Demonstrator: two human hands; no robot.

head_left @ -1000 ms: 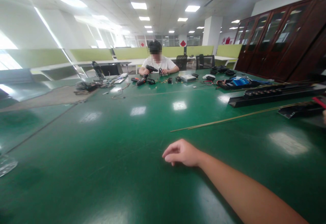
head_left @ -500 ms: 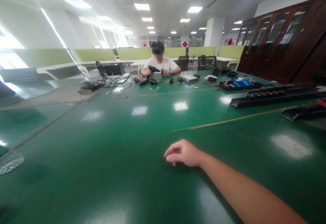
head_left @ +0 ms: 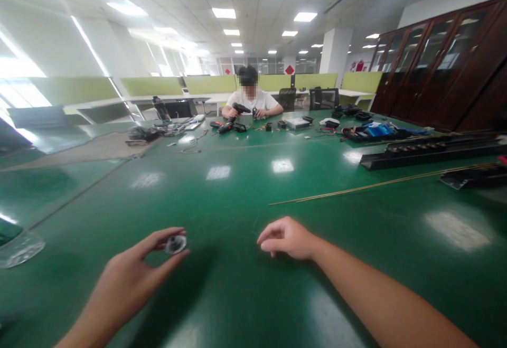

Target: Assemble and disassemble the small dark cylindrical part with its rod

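Observation:
My left hand [head_left: 137, 266] is over the lower left part of the green table [head_left: 222, 200], closed on a small round grey piece with a dark centre [head_left: 176, 244]. It grips the piece between thumb and fingertips, and a shadow falls on the tabletop beside it. I cannot make out what kind of part it is. To the right, my right hand [head_left: 285, 238] rests on its side on the table, fingers loosely curled and the thumb apart from them. Nothing shows between its fingers.
Thin brass-coloured rods [head_left: 340, 191] lie beyond my right hand, near black metal channels [head_left: 420, 155]. A clear dish [head_left: 24, 247] sits at the left edge. Across the table a person [head_left: 253, 100] holds a power drill [head_left: 240, 108], with tools and small parts around.
My left hand has come into view from the lower left, carrying the small round piece. My right hand has kept its place on the table.

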